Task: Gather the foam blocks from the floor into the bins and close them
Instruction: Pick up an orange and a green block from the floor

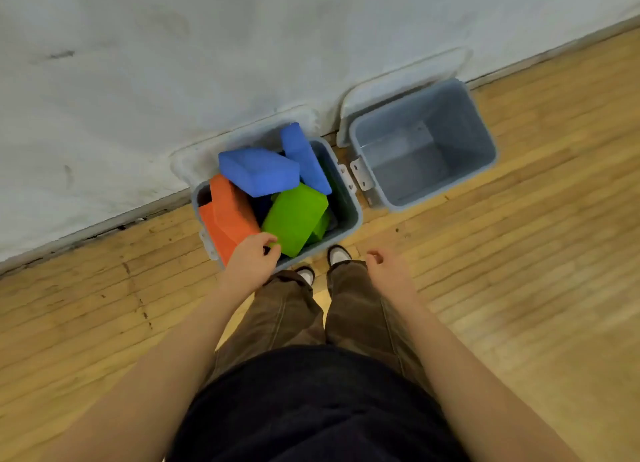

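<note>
Two grey bins stand against the wall with their lids tipped back. The left bin [354,215] is packed with foam blocks: a flat blue block [259,171] on top, a second blue block [305,156] standing on end, an orange block [228,216] and a green block [294,215]. The right bin [479,122] holds nothing. My left hand [252,258] hovers at the left bin's front rim, fingers loosely curled by the green block's corner, holding nothing. My right hand [388,269] hangs loosely curled and holds nothing, in front of the gap between the bins.
The left bin's lid [194,160] and the right bin's lid [398,77] lean on the white wall [173,63]. Wooden floor [519,271] spreads on all sides. My feet [338,253] stand just before the left bin.
</note>
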